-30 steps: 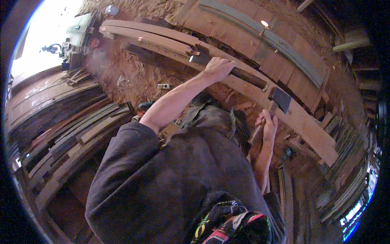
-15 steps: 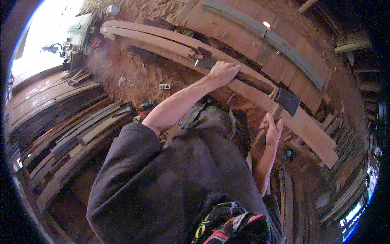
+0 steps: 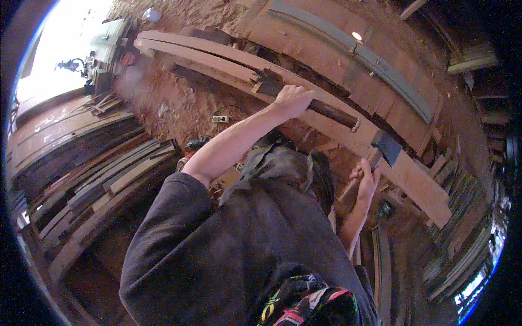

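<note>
White glare (image 3: 70, 32) burns out the upper left; elsewhere it's dim, grainy, curving toward black edges.

A loose dark-grey top (image 3: 244, 239) with elbow-length sleeves (image 3: 163, 217) is worn, with black fabric (image 3: 310, 304) patterned in red and yellow.

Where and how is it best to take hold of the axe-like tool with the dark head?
Probably best by its wooden handle, just below the dark head, coming from the near right side. The handle is slim and slants back toward the near side, while the head is broad and flat. The right grip holds the handle there.
</note>
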`<move>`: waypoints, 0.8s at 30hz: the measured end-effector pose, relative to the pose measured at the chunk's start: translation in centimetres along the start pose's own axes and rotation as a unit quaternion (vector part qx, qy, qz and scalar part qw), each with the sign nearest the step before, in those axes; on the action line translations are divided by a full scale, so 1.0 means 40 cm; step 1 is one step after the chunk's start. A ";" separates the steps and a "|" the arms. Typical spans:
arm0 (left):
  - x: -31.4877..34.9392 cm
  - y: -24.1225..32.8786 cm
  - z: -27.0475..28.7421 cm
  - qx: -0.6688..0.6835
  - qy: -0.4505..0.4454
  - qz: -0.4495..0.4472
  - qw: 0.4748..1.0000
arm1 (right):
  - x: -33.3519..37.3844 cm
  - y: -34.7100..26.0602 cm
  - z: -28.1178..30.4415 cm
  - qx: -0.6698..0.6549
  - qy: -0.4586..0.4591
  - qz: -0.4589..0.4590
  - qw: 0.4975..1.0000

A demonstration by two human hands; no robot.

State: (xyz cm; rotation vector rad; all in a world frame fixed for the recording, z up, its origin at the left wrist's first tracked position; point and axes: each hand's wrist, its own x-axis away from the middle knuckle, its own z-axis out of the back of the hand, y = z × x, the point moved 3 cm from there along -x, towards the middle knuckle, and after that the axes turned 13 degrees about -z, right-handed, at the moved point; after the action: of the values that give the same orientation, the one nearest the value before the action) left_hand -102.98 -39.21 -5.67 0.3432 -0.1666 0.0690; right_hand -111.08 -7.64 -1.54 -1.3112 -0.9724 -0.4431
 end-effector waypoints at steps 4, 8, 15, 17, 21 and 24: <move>-0.019 0.058 0.075 -0.107 -0.096 -0.060 0.988 | -0.046 0.063 0.090 0.005 0.029 0.037 0.999; -0.046 0.111 0.071 0.025 -0.029 -0.044 0.998 | -0.010 0.065 0.086 -0.032 0.002 0.004 0.999; -0.140 0.121 -0.034 0.124 0.128 -0.083 0.981 | 0.012 0.080 0.101 -0.030 0.028 -0.016 0.999; -0.144 0.135 0.020 0.143 0.106 -0.066 0.982 | 0.019 0.085 0.110 -0.047 0.031 -0.013 0.998; -0.155 0.084 0.011 0.092 0.182 -0.070 0.976 | -0.012 0.118 0.139 -0.059 0.022 -0.017 0.998; -0.160 0.086 0.056 0.088 0.147 -0.048 0.984 | -0.010 0.120 0.143 -0.067 0.033 -0.022 0.997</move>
State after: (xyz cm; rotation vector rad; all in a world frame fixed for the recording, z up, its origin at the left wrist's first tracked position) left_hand -109.95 -36.99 -3.57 0.5129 0.1488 0.0382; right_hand -109.62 -1.16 -5.00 -1.3882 -0.9300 -0.5902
